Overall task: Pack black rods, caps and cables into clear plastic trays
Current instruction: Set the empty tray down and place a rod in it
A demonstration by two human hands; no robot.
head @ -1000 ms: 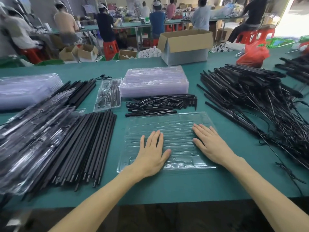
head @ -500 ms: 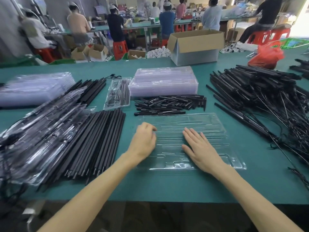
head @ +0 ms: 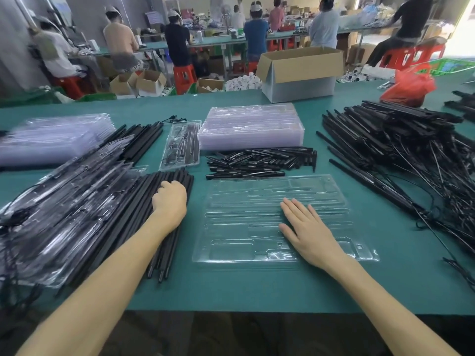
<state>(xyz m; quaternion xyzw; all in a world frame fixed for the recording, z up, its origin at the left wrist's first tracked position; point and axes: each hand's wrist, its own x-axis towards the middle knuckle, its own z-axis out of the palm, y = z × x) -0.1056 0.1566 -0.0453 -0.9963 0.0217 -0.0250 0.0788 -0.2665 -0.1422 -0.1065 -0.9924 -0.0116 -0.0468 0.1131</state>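
Left hand [head: 169, 201] shifted, gripping rods [head: 185, 181] — lengthwise front-to-back.

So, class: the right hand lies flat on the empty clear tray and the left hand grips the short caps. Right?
No: in the head view the left hand grips the long black rods, not the caps. The rest holds.

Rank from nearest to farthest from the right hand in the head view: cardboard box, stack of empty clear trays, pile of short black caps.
1. Pile of short black caps, just beyond the clear tray under the right hand.
2. Stack of empty clear trays, behind the caps.
3. Cardboard box, farthest back.
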